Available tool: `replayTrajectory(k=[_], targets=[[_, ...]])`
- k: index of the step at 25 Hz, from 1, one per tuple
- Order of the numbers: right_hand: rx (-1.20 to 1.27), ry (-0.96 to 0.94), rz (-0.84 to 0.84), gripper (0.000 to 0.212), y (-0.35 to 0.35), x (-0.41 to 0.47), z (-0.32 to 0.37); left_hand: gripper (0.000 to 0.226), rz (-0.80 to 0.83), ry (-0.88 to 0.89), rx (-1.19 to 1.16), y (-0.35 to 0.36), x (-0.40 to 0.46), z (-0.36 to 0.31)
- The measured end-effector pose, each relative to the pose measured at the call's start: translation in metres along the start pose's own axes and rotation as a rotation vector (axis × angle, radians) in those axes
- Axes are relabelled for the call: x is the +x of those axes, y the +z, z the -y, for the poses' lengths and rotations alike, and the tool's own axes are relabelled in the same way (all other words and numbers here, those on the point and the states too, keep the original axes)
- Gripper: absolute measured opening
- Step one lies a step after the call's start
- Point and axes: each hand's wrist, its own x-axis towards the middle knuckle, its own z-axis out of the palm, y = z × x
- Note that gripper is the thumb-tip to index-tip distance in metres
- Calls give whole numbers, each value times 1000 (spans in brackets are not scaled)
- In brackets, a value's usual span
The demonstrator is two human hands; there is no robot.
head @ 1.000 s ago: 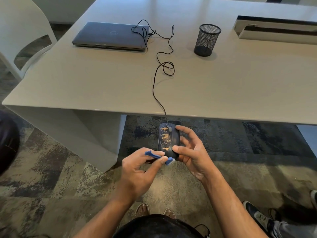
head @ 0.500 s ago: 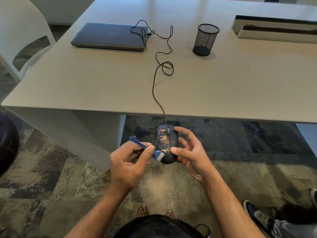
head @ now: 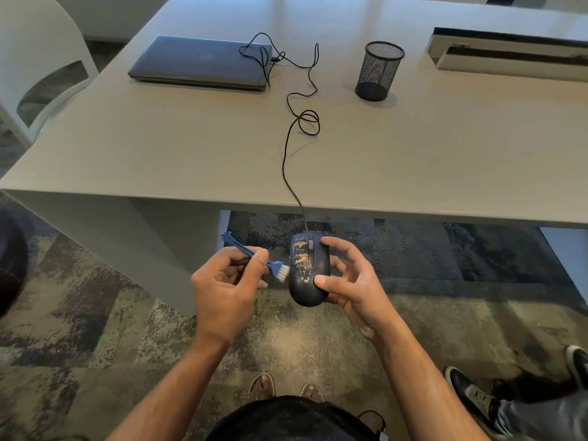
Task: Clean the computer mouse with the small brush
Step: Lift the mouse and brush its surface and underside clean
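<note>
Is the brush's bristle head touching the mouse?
Cannot tell: in the head view the bristles sit right at the mouse's left edge, with no plain gap or contact.

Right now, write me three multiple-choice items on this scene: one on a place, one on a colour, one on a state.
1. Where is the mouse?
A. On the table beside the laptop
B. Held in the right hand off the table's near edge
C. Inside the mesh cup

2. What colour is the small brush handle?
A. Blue
B. Red
C. Yellow

3. What state is the laptop in?
A. Open, screen lit
B. Closed, lid flat
C. Standing on its side

Answers: 1 B, the right hand grips it over the carpet, in front of the table. 2 A, the handle in the left hand is blue with white bristles. 3 B, its lid lies flat on the table, left of the mesh cup.
</note>
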Motion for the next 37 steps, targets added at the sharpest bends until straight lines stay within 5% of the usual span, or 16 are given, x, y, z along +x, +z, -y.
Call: replayTrajectory(k=[5,12,19,28,37], targets=[[-14,-14,11,66,3,-3,-1,6,185,30,8,14,-15,0],[-2,1,-5,67,0,-7,-2,3,3,-43,39,0,-2,1],[-7,1,13,66,1,-7,-2,11,214,-17,17,11,-8,-8],[9,23,37,67,-3,-11,-1,14,34,-65,106,1,17,-6],[-31,20,75,84,-1,-10,3,14,213,-14,94,22,1,-12]])
